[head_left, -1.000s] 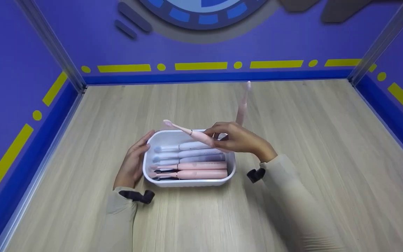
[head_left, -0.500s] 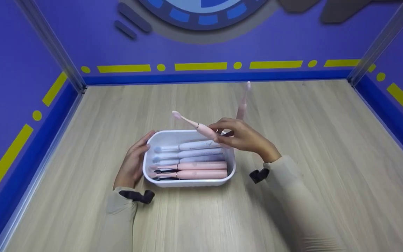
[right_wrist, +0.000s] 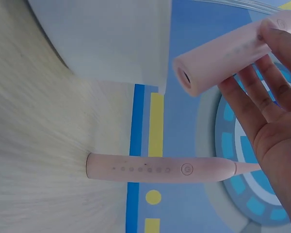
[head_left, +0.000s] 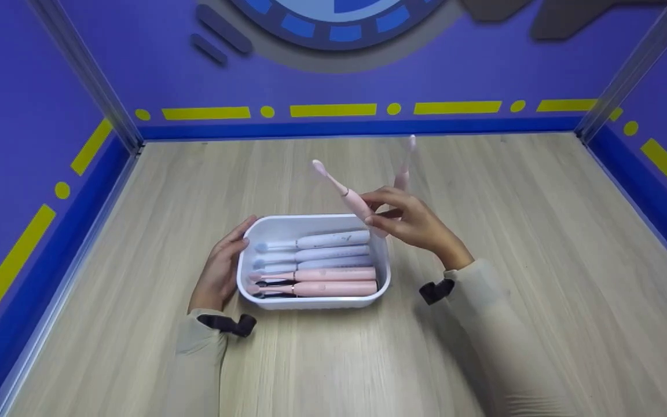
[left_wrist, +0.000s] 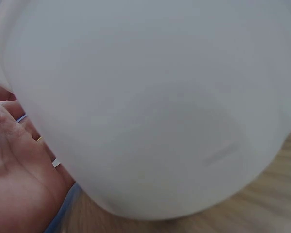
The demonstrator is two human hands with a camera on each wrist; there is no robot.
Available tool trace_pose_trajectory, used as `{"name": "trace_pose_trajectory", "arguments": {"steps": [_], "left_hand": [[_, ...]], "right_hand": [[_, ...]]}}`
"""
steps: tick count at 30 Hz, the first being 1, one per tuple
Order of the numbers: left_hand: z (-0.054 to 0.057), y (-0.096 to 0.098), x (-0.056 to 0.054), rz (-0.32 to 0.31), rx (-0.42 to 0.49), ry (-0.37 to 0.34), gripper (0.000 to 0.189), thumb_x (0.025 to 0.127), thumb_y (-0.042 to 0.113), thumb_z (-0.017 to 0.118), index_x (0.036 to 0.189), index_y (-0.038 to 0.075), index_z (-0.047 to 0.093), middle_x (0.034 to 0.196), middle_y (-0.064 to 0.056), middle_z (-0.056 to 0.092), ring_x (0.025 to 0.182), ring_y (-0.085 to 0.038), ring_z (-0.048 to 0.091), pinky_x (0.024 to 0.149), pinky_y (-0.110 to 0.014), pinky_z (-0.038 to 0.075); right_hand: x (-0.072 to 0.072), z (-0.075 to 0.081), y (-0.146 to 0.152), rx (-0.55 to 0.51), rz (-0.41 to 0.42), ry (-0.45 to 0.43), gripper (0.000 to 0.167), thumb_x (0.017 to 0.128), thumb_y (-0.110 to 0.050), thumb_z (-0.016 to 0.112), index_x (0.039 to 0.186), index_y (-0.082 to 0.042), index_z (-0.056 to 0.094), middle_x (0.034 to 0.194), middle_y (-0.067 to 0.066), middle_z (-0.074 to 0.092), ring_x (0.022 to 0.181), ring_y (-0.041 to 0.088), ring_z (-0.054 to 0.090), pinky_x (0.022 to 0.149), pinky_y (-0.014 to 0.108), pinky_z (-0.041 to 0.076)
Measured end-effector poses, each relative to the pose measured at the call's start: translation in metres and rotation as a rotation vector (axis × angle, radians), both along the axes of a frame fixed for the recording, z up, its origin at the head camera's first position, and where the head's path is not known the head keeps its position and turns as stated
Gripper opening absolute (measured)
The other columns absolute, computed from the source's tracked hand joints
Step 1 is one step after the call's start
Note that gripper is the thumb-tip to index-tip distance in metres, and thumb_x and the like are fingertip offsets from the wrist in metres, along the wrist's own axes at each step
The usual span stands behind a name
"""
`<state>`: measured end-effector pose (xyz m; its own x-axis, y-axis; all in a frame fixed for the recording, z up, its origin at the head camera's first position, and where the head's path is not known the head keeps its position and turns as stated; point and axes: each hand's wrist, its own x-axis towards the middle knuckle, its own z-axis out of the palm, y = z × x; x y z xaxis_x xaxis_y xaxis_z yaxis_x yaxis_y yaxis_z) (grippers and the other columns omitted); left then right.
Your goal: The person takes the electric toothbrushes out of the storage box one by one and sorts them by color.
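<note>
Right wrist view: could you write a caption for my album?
A right hand holds a pink toothbrush near a white container, while a second pink toothbrush stands on the table.

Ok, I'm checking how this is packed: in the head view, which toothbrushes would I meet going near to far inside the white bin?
Nearer pink toothbrush → farther pink toothbrush → nearest pale toothbrush → middle pale toothbrush → farthest pale toothbrush. Black items, partly hidden, are left out.
</note>
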<state>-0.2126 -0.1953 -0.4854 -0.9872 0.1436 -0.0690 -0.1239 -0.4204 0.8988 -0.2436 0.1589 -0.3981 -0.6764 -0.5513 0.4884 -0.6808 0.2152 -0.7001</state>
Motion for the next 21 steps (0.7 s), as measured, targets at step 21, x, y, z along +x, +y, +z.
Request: {"name": "trace_pose_trajectory", "arguments": {"steps": [21], "left_hand": [[0.001, 0.0, 0.0, -0.007, 0.002, -0.028, 0.049, 0.1, 0.002, 0.035, 0.149, 0.003, 0.032, 0.157, -0.007, 0.031, 0.146, -0.016, 0.024, 0.121, -0.032, 0.018]], "right_hand": [[0.001, -0.002, 0.02, -0.135, -0.186, -0.023, 0.035, 0.084, -0.002, 0.07, 0.118, 0.0, 0.064, 0.106, 0.013, 0.065, 0.096, 0.01, 0.061, 0.08, 0.022, 0.057]]}}
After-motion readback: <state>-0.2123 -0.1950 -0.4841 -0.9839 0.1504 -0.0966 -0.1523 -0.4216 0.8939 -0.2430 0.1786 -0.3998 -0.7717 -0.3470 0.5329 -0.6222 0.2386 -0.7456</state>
